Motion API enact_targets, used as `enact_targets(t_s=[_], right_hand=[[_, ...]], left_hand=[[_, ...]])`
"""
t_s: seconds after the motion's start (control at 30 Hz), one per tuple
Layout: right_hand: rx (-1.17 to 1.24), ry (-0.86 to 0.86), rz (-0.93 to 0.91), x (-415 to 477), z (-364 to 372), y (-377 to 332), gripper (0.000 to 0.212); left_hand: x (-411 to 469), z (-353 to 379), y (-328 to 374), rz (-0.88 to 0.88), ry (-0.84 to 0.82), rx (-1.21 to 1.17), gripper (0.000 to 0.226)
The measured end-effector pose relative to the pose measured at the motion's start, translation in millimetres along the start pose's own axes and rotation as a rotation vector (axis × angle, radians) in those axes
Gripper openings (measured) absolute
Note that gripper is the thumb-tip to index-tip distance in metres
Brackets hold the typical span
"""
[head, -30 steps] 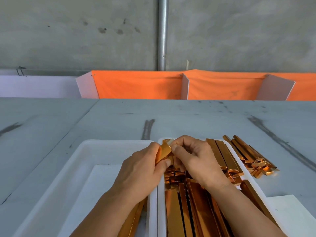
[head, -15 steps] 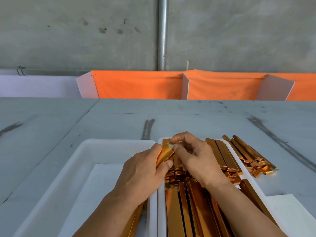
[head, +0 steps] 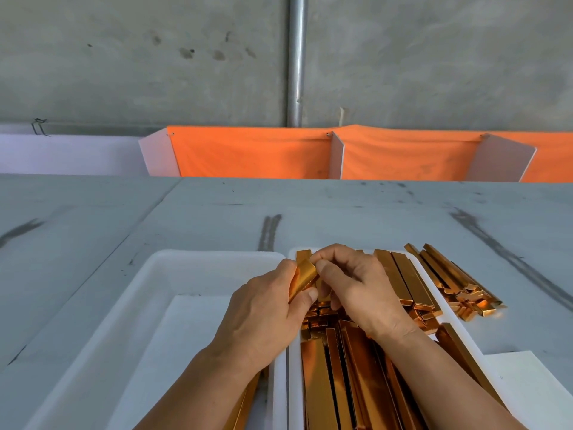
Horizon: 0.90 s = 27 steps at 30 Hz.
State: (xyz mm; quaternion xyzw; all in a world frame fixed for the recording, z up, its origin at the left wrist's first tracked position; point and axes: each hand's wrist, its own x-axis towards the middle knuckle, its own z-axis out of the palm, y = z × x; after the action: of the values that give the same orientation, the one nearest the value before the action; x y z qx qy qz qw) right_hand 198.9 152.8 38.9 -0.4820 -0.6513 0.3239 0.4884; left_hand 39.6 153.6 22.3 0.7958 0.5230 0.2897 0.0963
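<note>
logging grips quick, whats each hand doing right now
left hand: pinches the gold strip.
right hand: pinches the same gold strip at its far end.

1. The lower part of the gold strip (head: 305,276) is covered by the left hand (head: 263,311), and its upper end by the right hand (head: 356,290).
2. Much of the pile of strips (head: 319,383) in the right tray (head: 293,367) is hidden under the right forearm.
3. The right tray and the left tray (head: 186,254) are cut off by the bottom edge.
4. Only a sliver is seen of the strips under the left forearm (head: 248,395).
</note>
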Motion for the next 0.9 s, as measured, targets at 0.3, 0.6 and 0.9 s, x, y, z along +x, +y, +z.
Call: enact_targets(t_s=[0.3,0.6,0.9], right_hand=[[-0.026,0.038,-0.002,0.4,1.6,3.6,0.017],[0.033,0.005,0.01,-1.7,2.2,-0.7,0.022],[0.077,0.023,-0.063,-1.6,3.4,-2.6,0.027]], left_hand=[[1.0,1.2,0.8,-0.015,0.027,-0.018,0.027],[1.8,-1.3,1.9,-0.037,0.053,-0.037,0.027],[3.4,1.0,3.1,-0.036,0.054,-0.049,0.045]])
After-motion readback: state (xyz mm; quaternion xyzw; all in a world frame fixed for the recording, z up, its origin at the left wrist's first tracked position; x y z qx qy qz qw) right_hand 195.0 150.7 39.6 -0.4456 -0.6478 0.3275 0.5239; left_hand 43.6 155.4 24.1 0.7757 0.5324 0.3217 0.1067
